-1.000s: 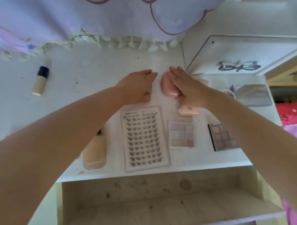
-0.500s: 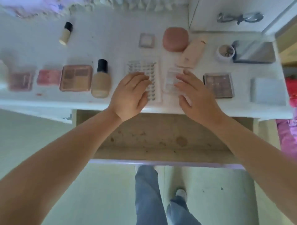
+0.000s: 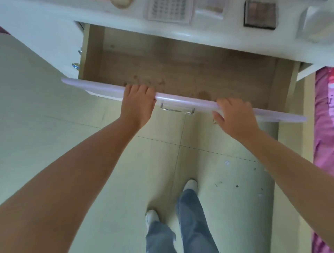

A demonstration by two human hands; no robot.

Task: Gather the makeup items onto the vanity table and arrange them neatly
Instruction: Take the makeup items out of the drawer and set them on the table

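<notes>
The vanity table (image 3: 126, 20) runs along the top edge of the head view. On it lie a false-lash tray (image 3: 169, 9), a clear pale palette (image 3: 209, 9), a dark eyeshadow palette (image 3: 259, 14) and the base of a beige bottle (image 3: 121, 2). Below the tabletop an open wooden drawer (image 3: 180, 72) holds only stains. My left hand (image 3: 137, 108) grips the top edge of the white drawer front (image 3: 101, 88), fingers curled over it. My right hand (image 3: 235, 117) grips the same edge further right, thumb against the front face.
A metal handle (image 3: 178, 109) sits on the drawer front between my hands. A white box (image 3: 318, 21) rests at the table's right end. Pink bedding (image 3: 324, 126) lies to the right. Pale floor tiles (image 3: 90, 180) and my feet (image 3: 189, 186) are below.
My hands left the makeup on the tabletop and dropped to the drawer front, which both now grip. The camera tilted down, so most of the tabletop is out of view.
</notes>
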